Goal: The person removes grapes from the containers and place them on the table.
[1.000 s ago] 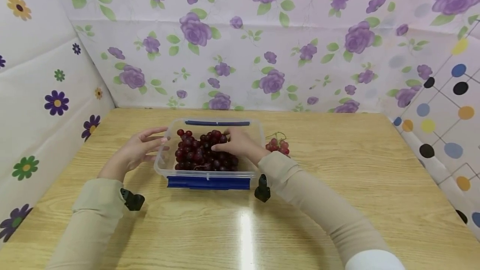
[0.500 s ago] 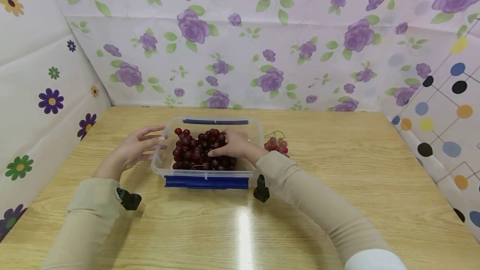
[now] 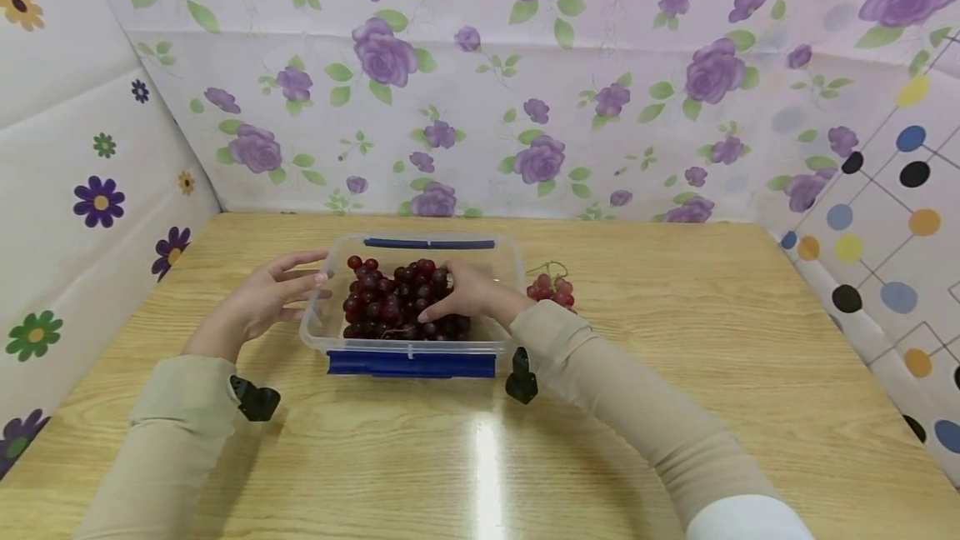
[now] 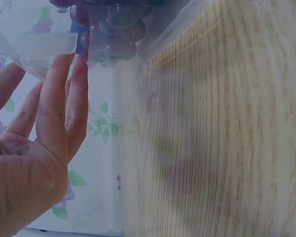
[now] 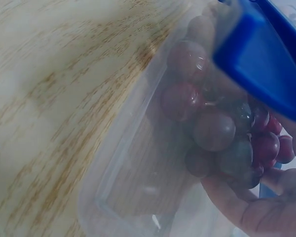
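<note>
A clear plastic container (image 3: 411, 347) with blue side clips stands on the table, dark red grapes (image 3: 390, 307) heaped inside it. My right hand (image 3: 476, 290) reaches in over the right side and grips the grapes there, thumb on the near side and fingers curved behind them. In the right wrist view the grapes (image 5: 214, 129) show through the cloudy wall, with fingers (image 5: 227, 200) beneath them. My left hand (image 3: 270, 298) is at the container's left end, fingers spread and fairly straight. The left wrist view has its fingertips right at the container's rim (image 4: 49, 45).
A small bunch of lighter red grapes (image 3: 551, 288) with a green stem lies just right of the container, partly behind my right sleeve. The wooden table (image 3: 675, 315) ends at a flower-patterned cloth backdrop (image 3: 465, 107). Printed sheets border both sides.
The whole head view has shifted slightly. My right thumb has dipped a little lower among the grapes; the left hand stays at the container's end.
</note>
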A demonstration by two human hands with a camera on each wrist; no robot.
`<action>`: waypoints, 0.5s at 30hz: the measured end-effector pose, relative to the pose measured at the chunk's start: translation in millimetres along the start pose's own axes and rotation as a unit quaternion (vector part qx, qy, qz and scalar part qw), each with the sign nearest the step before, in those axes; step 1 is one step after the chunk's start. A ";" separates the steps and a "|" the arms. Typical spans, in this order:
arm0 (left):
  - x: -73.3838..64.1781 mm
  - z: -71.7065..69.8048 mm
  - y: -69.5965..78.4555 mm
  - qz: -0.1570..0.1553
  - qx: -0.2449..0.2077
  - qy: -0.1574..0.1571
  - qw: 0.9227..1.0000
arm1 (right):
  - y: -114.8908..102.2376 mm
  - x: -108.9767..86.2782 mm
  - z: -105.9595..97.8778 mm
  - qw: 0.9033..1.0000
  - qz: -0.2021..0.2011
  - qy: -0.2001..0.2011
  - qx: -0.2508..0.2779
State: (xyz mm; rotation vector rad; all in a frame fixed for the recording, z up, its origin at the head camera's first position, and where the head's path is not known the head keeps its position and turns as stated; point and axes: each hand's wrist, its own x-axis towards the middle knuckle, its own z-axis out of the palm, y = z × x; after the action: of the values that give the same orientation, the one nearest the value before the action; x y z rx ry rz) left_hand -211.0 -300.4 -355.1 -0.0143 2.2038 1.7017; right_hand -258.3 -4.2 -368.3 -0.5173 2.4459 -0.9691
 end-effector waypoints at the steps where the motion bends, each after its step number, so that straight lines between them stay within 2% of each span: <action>1: 0.1 0.0 0.0 -0.001 0.000 0.001 1.000 | 0.5 0.4 -0.1 1.000 -0.003 -0.001 0.002; 15: 1.8 -0.2 -1.4 -0.004 -0.003 0.000 1.000 | 1.2 0.8 -2.9 0.999 -0.032 -0.018 0.032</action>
State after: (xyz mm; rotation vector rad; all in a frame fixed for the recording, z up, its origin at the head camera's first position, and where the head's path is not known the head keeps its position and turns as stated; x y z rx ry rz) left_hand -212.3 -300.6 -356.9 -0.0230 2.1957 1.7034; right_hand -260.7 -2.2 -367.6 -0.5876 2.3709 -1.0518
